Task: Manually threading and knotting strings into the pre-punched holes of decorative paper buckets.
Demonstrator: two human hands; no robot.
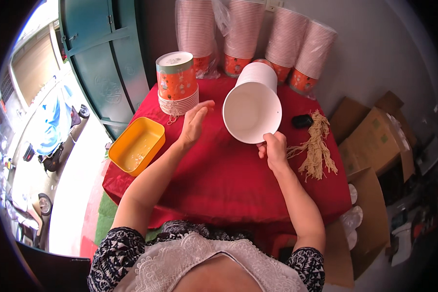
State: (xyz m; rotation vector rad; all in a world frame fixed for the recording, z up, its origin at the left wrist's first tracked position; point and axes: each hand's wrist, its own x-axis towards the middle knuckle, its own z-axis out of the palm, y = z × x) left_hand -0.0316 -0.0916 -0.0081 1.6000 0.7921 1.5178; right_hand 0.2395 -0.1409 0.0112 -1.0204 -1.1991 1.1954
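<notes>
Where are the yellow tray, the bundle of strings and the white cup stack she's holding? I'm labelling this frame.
yellow tray (153, 129): head view, on its far rim.
bundle of strings (318, 146): head view, mid-bundle.
white cup stack (250, 109): head view, inside the front cup.

A: so what's sitting around in this shot?

B: yellow plastic tray (136, 144) at the left edge of the red tablecloth (228, 180), a small black object (302, 120) right of centre, and a bundle of tan strings (316, 146) just below it.

A: and the background?

B: sleeves of stacked paper cups (272, 36) along the wall up top, a teal metal door (102, 53) upper left, cardboard boxes (375, 141) on the right, parked scooter (53, 126) far left.
</notes>
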